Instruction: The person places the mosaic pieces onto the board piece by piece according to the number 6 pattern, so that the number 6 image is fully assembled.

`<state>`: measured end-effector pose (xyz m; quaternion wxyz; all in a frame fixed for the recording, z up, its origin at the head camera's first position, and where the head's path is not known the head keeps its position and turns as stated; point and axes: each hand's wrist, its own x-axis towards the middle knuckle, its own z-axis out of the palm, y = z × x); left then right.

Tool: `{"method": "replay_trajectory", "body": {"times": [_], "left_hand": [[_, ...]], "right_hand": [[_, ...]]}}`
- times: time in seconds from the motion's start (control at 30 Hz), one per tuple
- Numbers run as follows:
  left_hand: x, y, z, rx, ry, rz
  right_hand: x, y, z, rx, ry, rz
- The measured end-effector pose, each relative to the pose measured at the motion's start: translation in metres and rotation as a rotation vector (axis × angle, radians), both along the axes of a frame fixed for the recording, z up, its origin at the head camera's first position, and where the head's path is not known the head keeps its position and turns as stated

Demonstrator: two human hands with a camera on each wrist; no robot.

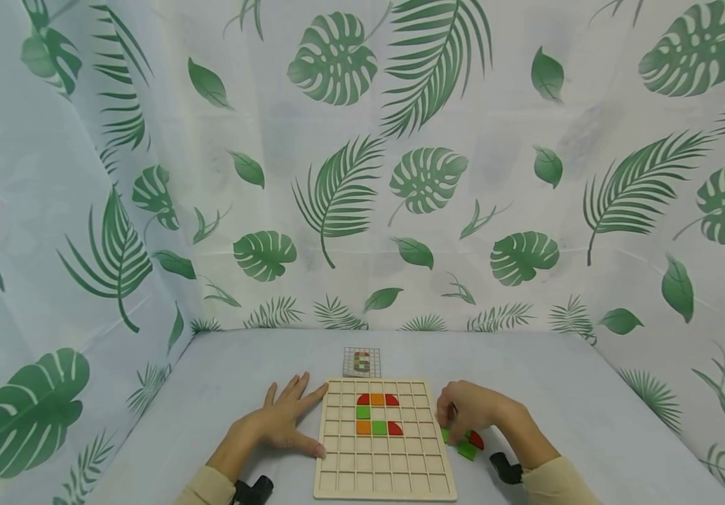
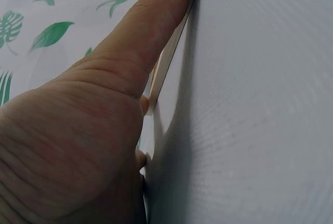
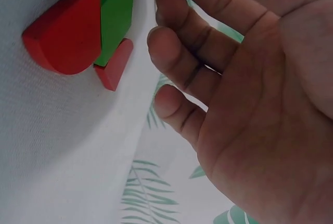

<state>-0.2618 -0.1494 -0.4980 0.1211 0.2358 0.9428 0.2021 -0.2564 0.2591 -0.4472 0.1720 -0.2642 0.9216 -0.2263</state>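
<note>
My left hand (image 1: 283,421) is spread beside the light wooden grid board (image 1: 383,463); its thumb and a fingertip touch the left edge. In the left wrist view the thumb (image 2: 140,31) lies straight against that edge. My right hand (image 1: 472,407) is low over loose pieces right of the board, fingers bent. Among them are a green piece (image 3: 117,18) and a red rounded piece (image 3: 67,31). Its thumb and index tips are out of the right wrist view, so any pinch is hidden. On the board sit red quarter-rounds (image 1: 395,428), orange squares (image 1: 378,399) and green squares (image 1: 363,412).
A small grid card (image 1: 362,362) with a coloured figure lies just beyond the board's far edge. The table (image 1: 261,358) has a pale cover. A leaf-printed cloth (image 1: 350,294) hangs behind and along the sides.
</note>
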Motion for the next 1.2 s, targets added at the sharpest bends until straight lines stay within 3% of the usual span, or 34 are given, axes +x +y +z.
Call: {"method": "replay_trajectory", "body": {"times": [0.43, 0.73, 1.0, 1.2], "left_hand": [[0.001, 0.001, 0.002, 0.012, -0.001, 0.002], [0.0, 0.001, 0.001, 0.006, 0.001, -0.008], [0.0, 0.0, 0.0, 0.003, -0.005, -0.003], [0.0, -0.001, 0.0, 0.004, -0.006, 0.002]], "right_hand": [[-0.007, -0.002, -0.005, -0.061, 0.068, -0.04], [-0.009, -0.002, 0.006, -0.169, 0.211, -0.047], [-0.012, -0.012, 0.0, -0.311, 0.194, 0.01], [-0.011, -0.026, -0.002, -0.359, 0.175, 0.042]]}}
